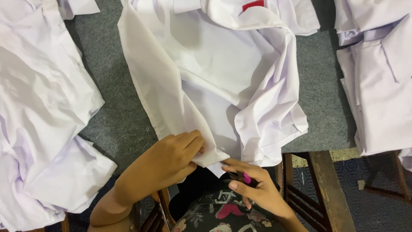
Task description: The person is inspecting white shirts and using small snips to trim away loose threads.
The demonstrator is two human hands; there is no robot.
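A white shirt (214, 64) lies spread on the grey felt-covered table (116, 116), with a red tag (253, 4) at its collar. My left hand (165, 161) pinches the shirt's lower hem corner at the table's near edge. My right hand (253, 187) sits just right of that corner, gripping a small dark cutter with a pink part (245, 177) close to the hem's tip.
A pile of white garments (38, 111) covers the table's left side, and another white stack (377, 77) lies at the right. A wooden frame (326, 184) stands below the table edge over a dark patterned floor.
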